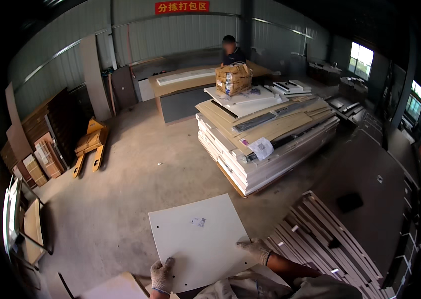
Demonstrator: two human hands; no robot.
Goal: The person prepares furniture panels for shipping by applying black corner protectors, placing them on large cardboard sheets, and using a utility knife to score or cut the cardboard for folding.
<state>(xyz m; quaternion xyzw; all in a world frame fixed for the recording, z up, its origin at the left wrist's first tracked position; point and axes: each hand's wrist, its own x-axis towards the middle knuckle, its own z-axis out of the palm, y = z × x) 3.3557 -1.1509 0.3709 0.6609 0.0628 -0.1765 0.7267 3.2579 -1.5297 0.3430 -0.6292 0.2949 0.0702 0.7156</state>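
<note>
Person stands on the concrete floor holding a white square panel out in front, roughly level, nothing under it but the two hands. Left hand, in a knitted work glove, is closed on the near edge close to the left corner, fingers lying on the top face. Right hand, also gloved, is closed over the right edge near the near right corner. The panel carries a small label near its middle and a few small drilled holes along its edges. To the person's right lies a row of grey slats set on edge; straight ahead stands a tall stack of pale boards with a plastic-wrapped packet at its near corner. A second person stands behind a long table at the far wall, a taped carton in front of them. A yellow pallet jack is parked well to the left. Judgement: both grips sit at the near end, so the far edge is unsupported and will tend to dip; spreading the hands toward opposite edges would balance it better. Keep the far corner away from the slats and the stack's corner when turning, and keep thumbs off the holes.
</note>
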